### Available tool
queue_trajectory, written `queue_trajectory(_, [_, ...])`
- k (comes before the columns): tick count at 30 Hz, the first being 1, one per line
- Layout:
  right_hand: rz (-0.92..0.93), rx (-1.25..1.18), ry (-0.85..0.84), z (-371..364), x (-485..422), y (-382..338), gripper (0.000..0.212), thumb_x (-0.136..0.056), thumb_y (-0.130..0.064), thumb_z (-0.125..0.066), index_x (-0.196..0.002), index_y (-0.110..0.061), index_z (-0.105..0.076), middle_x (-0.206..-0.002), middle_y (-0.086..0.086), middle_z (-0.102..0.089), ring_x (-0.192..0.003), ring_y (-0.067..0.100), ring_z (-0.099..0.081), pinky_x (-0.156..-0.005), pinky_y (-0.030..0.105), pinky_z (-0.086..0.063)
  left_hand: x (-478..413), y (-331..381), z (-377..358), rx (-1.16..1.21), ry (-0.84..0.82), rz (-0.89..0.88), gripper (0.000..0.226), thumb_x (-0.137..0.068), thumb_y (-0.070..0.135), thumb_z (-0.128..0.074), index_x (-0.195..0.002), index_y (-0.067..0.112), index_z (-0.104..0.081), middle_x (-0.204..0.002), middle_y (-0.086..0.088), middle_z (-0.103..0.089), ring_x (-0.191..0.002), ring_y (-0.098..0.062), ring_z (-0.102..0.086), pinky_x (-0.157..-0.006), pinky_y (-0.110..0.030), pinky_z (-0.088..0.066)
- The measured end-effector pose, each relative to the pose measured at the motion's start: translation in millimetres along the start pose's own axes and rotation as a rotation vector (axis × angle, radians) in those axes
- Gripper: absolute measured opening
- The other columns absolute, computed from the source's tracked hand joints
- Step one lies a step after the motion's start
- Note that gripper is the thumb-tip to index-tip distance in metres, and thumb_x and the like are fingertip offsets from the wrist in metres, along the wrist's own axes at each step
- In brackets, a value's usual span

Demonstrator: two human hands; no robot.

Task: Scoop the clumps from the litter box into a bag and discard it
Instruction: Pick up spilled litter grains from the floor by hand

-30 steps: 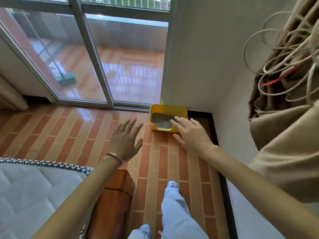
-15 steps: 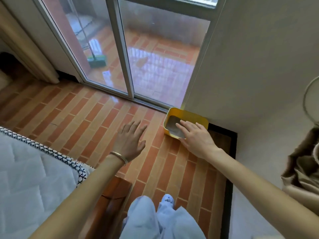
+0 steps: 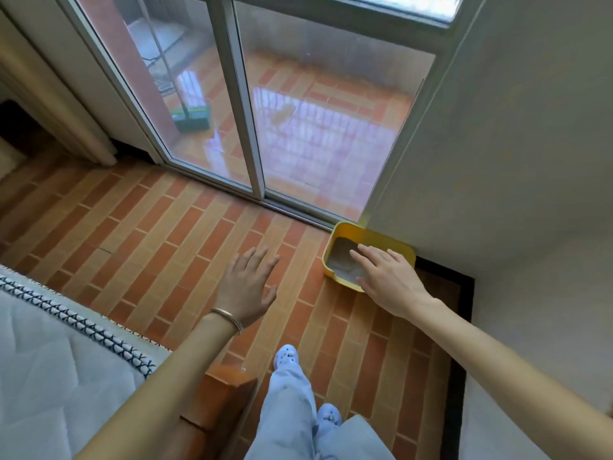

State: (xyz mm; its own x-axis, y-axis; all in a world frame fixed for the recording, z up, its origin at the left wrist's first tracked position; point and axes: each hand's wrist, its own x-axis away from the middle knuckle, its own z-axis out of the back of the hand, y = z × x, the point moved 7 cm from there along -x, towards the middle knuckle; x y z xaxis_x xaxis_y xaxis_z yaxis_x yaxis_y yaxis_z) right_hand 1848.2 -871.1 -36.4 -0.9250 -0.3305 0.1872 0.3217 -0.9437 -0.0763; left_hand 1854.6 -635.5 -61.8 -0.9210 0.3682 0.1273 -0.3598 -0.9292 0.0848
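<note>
The litter box sits on the tiled floor in the corner where the sliding door's track meets the side wall. Its long axis runs along the foot of that wall, and one short end lies nearest the door track. Grey litter shows inside; I can't make out clumps from here.

The person is standing, both arms stretched forward. The right hand is flat, fingers straight and together, holding nothing. From this view it lies across the box's near right part, though I'd judge it is raised well above the rim, not touching it. The left hand is likewise spread and empty, out over bare tiles to the left of the box.

So the box lies ahead and below, on the right-hand side, and the right hand is plainly the nearer one. No scoop or bag is in view, so reaching the litter looks to call for bending down toward that corner.
</note>
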Motion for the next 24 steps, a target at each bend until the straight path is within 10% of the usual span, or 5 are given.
queue_trajectory(12, [0.053,-0.020,-0.053,-34.2,-115.1,0.4,0.053,-0.093,-0.029,-0.051,-0.142,-0.016,-0.036,-0.145,0.006,-0.040,-0.133,0.023,-0.039,-0.109,0.039,-0.030,-83.9,-56.3,-54.2,-0.022,-0.054,-0.084,0.059,-0.078,0.047,-0.034,-0.123,0.020,-0.060,-0.126,-0.008,-0.059,-0.114,-0.027,-0.057,-0.092,-0.046,-0.046])
queue_trajectory(24, [0.108,-0.043,-0.084,-240.2,-192.4,41.9,0.053,-0.082,-0.025,-0.068,-0.131,-0.011,-0.052,-0.130,0.010,-0.057,-0.117,0.027,-0.056,-0.097,0.040,-0.045,-158.8,-64.6,-255.7,0.021,-0.123,-0.030,0.058,-0.075,0.042,-0.064,-0.129,0.019,-0.055,-0.132,-0.008,-0.055,-0.121,-0.028,-0.052,-0.098,-0.046,-0.042])
